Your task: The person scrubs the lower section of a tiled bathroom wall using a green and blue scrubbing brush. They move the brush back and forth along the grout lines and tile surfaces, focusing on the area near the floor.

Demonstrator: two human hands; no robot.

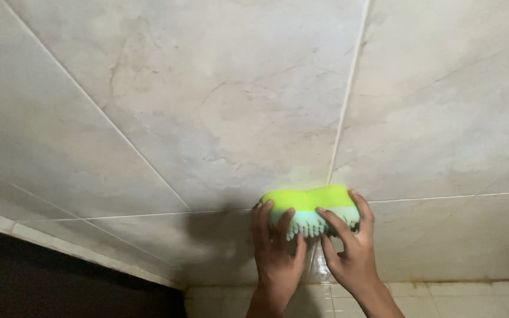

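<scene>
Both hands, left hand and right hand, gripped the green scrubbing sponge from below, fingers spread, pressing it flat against the marbled wall tiles.

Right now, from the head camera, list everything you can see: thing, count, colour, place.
sponge: one, bright yellow-green with a pale teal nubbed side, pressed against the wall tiles low in the middle of the view.
wall tiles: several large ones, off-white with grey-brown marbling, filling most of the view, split by thin pale grout lines.
small glossy tiles: a band, cream, along the bottom right.
tile edge strip: one, pale, running diagonally at lower left.
dark opening: one, black, bottom left corner.
left hand: one, fingers spread over the sponge's left end.
right hand: one, fingers curled over the sponge's right end.
</scene>
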